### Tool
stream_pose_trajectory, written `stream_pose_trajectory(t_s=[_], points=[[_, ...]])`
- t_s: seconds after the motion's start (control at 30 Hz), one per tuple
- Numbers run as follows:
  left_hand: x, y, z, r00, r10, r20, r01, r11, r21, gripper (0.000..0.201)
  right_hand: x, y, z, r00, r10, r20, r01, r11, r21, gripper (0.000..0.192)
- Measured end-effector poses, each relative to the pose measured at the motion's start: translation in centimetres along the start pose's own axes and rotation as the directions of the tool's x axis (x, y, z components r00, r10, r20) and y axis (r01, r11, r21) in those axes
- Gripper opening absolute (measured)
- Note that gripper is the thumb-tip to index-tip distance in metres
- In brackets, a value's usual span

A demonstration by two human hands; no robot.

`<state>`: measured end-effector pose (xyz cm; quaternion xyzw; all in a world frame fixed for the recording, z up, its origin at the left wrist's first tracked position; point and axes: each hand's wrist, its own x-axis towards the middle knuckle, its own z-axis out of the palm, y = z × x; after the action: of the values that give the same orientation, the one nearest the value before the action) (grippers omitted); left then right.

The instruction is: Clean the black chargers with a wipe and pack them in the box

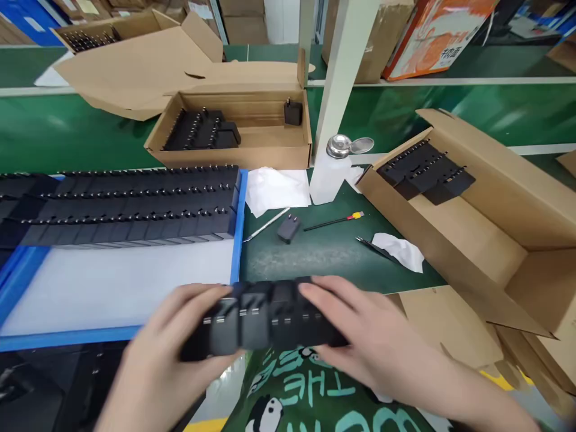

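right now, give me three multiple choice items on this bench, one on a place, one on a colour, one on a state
1. Where does the loose single charger lie?
A. on the green mat
B. in the blue tray
C. in the right box

2. What colour is the rim of the tray that holds the rows of chargers?
A. red
B. blue
C. yellow

3. What are the two hands doing?
A. resting flat on the mat
B. holding a screwdriver
C. gripping a row of chargers between them

Answers:
1 A, it sits alone on the mat between the tweezers and the screwdriver.
2 B, the tray's edge is bright blue.
3 C, the left hand and right hand hold the ends of the charger row.
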<state>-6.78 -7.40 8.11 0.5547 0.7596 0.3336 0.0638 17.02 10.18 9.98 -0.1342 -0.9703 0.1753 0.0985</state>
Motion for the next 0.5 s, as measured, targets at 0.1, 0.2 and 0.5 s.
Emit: stream_pose_trajectory(t_s=[0.1, 0.2, 0.5], points=[[1.3, 4.3, 6.6, 0.992, -0.013, 0.123, 0.015, 1.000, -0.018, 0.045, -4.9, 5.0, -0.6, 0.986, 0.155, 0.067, -0.157, 0.987, 0.020, 0.051], [2.1, 5.9, 12.0, 0.972, -0.051, 0.229, 0.049, 0.999, 0.012, 0.056, -7.0, 9.3, 0.8, 0.943, 0.283, 0.175, -0.299, 0.952, 0.068, 0.049], [4.2, 4.0, 12.1, 0.880, 0.161, 0.446, -0.113, 0.985, -0.132, 0.082, -7.6, 11.8, 2.5, 0.920, 0.371, 0.127, -0.390, 0.896, 0.212, 0.070]])
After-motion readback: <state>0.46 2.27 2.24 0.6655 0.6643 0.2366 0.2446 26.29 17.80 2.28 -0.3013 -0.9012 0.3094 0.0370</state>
